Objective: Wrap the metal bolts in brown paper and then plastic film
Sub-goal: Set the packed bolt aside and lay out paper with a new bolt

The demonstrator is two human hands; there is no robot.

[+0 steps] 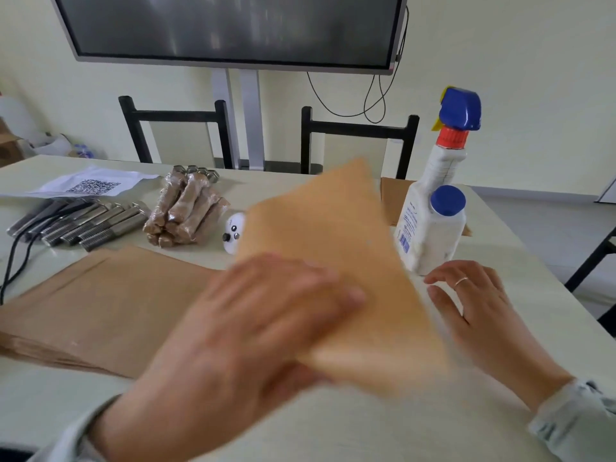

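right now the left hand (266, 315) grips a blurred brown paper sheet (336, 248), its long axis tilted up-left, while the right hand (480, 311) rests open-fingered.

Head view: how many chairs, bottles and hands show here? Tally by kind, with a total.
Chairs: 2, one left of the screen stand, one right of it.
Bottles: 2, a spray bottle and a blue-capped bottle in front of it.
Hands: 2, left hand holding a brown paper sheet, right hand open.
Total: 6.

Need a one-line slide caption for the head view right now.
Left hand lifts a brown paper sheet off the stack; right hand open beside it; bare bolts wait.
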